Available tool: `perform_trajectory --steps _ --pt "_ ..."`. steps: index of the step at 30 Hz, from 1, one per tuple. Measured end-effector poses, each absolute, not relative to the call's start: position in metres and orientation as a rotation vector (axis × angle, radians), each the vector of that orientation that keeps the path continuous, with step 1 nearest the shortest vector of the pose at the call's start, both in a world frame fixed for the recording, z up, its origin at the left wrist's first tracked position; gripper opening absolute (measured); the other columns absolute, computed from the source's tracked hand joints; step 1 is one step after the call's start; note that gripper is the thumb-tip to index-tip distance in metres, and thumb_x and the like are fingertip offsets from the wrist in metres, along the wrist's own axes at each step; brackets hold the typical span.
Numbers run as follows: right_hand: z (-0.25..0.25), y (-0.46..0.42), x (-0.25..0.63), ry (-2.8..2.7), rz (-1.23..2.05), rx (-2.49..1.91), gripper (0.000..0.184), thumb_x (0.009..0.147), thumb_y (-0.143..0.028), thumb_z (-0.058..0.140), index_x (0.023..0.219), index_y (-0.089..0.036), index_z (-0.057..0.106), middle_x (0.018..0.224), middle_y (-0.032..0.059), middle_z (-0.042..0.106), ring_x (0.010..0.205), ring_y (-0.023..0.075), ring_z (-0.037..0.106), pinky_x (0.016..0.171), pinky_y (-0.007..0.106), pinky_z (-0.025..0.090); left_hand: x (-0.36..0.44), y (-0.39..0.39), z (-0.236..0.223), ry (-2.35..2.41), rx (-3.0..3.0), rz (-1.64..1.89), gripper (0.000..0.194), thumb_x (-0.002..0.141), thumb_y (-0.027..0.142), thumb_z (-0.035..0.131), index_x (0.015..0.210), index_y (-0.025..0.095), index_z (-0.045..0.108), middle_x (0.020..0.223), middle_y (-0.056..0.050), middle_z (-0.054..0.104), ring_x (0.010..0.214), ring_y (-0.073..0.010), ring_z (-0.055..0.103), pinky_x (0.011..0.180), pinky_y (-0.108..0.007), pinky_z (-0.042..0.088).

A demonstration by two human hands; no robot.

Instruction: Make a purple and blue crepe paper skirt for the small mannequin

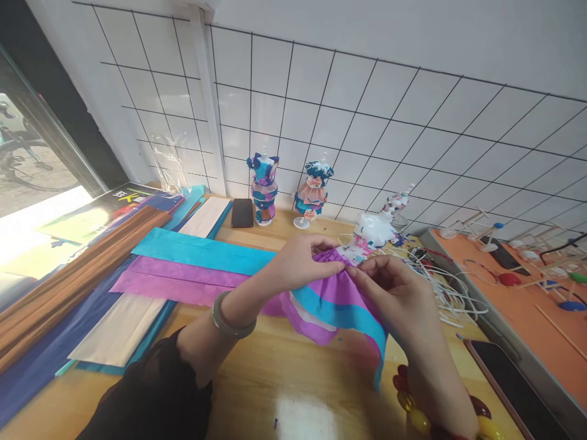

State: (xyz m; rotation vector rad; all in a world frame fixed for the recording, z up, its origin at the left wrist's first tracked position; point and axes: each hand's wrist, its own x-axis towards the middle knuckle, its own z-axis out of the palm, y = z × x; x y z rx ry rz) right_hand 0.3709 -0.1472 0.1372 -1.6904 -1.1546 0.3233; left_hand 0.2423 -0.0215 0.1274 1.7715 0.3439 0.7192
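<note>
A small white mannequin (376,229) leans to the right, its bodice speckled with pink and blue bits. Around its waist hangs a gathered crepe paper skirt (348,287) in layers of purple, turquoise and a pale band. My left hand (305,263) is closed on the skirt's left side, thumb pressed at the gathered waist; its other fingers are partly hidden behind. From the right, my right hand (397,290) pinches the same waist edge between thumb and fingers. A turquoise crepe strip (202,250) and purple strips (178,281) lie left of the skirt, partly behind my left forearm.
Two dressed mannequins (265,189) stand by the tiled wall, with another small figure (398,201) further right. A black phone (242,212) lies near them. Brown crepe paper (82,263) is at left. White cords (447,293) and a larger phone (513,379) lie right, beside an orange tray (559,324).
</note>
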Motion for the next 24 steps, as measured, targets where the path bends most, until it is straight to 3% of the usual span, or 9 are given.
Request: perform_trajectory --steps 6,11,17,24 --pt "0.1364 -0.1470 0.3750 -1.183 0.331 -1.695 0.025 0.074 -0.042 0.068 0.075 -0.019 0.056 0.065 -0.0003 0.055 0.053 0.0111 0.048 0.045 0.023 0.038 0.2401 -0.0213 0.1310 0.299 1.762 0.687 0.030 0.074 0.027 0.066 0.100 0.013 0.063 0.100 -0.008 0.067 0.094 -0.0178 0.061 0.086 -0.031 0.048" --pt "0.1365 -0.1467 0.3734 -1.218 0.348 -1.697 0.022 0.075 -0.039 0.067 0.075 -0.020 0.055 0.064 -0.0007 0.054 0.054 0.0117 0.047 0.047 0.023 0.038 0.2397 -0.0197 0.1309 0.319 1.741 0.660 0.040 0.069 0.038 0.071 0.099 0.014 0.061 0.099 -0.008 0.065 0.093 -0.0177 0.059 0.085 -0.032 0.046" --pt "0.1362 -0.1456 0.3676 -1.283 0.291 -1.734 0.018 0.078 -0.036 0.063 0.074 -0.021 0.056 0.064 -0.0010 0.054 0.056 0.0120 0.049 0.050 0.024 0.039 0.2441 -0.0173 0.1247 0.379 1.661 0.656 0.046 0.061 0.044 0.075 0.091 0.014 0.058 0.084 -0.004 0.060 0.080 -0.0143 0.056 0.072 -0.029 0.045" --pt "0.1380 -0.1457 0.3704 -1.321 0.315 -1.773 0.017 0.078 -0.036 0.062 0.079 -0.021 0.055 0.070 0.0011 0.059 0.062 0.0140 0.054 0.054 0.026 0.043 0.2441 -0.0191 0.1231 0.417 1.749 0.660 0.041 0.067 0.043 0.070 0.093 0.015 0.055 0.083 -0.003 0.058 0.078 -0.0131 0.055 0.069 -0.027 0.045"
